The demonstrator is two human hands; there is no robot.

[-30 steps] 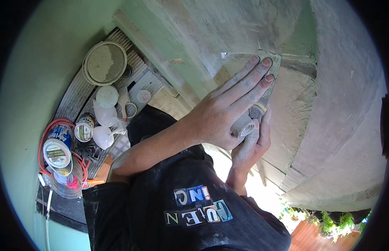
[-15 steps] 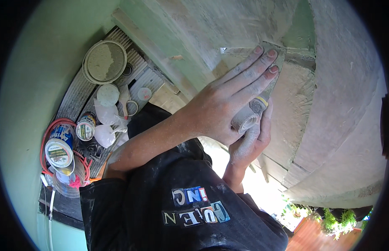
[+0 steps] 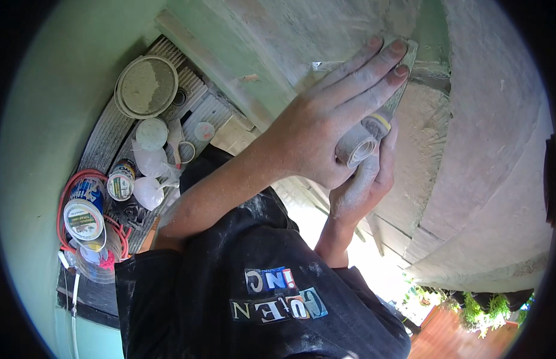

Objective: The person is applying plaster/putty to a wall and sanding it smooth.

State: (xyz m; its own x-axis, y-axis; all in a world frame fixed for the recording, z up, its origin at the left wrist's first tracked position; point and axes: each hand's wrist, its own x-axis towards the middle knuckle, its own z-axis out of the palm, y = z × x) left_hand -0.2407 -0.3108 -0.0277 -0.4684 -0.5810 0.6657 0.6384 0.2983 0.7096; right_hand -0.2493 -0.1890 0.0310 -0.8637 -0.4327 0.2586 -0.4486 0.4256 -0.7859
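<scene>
Where under left fingers (image 3: 376,63), scraper (image 3: 378,124) invisible.

Left elbow (image 3: 168,232) bent, out to the side. Left forearm (image 3: 233,184) runs diagonally upward to the right. Left hand (image 3: 329,119) seen from the back; three fingers (image 3: 372,69) extended nearly straight, slightly apart, pale dust on skin. Right forearm (image 3: 335,240) short in view, angled up. Right hand (image 3: 369,182) below the left, curled in a grip, partly hidden.
</scene>
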